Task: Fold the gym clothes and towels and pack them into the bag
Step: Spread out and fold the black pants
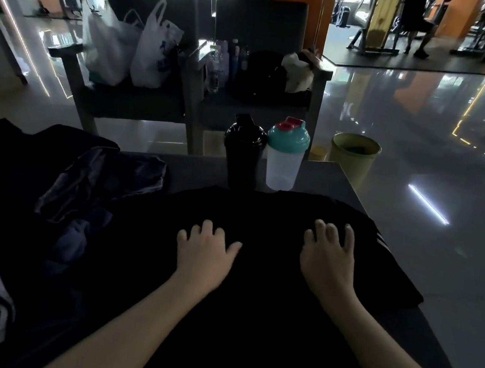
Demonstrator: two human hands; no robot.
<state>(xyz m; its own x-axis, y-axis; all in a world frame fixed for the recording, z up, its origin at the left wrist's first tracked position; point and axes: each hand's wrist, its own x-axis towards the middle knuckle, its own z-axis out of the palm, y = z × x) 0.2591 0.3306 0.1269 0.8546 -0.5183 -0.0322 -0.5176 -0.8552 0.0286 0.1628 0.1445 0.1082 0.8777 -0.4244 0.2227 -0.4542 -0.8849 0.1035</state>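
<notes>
1. Hands flat on black garment [252,279], near centre of bench [329,177]: left hand [204,256] and right hand [329,258], grip wide, fingers spread, holding nothing.
2. Clothes pile [45,203] left; two shaker bottles [264,152] far.

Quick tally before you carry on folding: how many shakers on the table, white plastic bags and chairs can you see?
Shakers: 2, black and clear
White plastic bags: 2
Chairs: 2
Total: 6
</notes>
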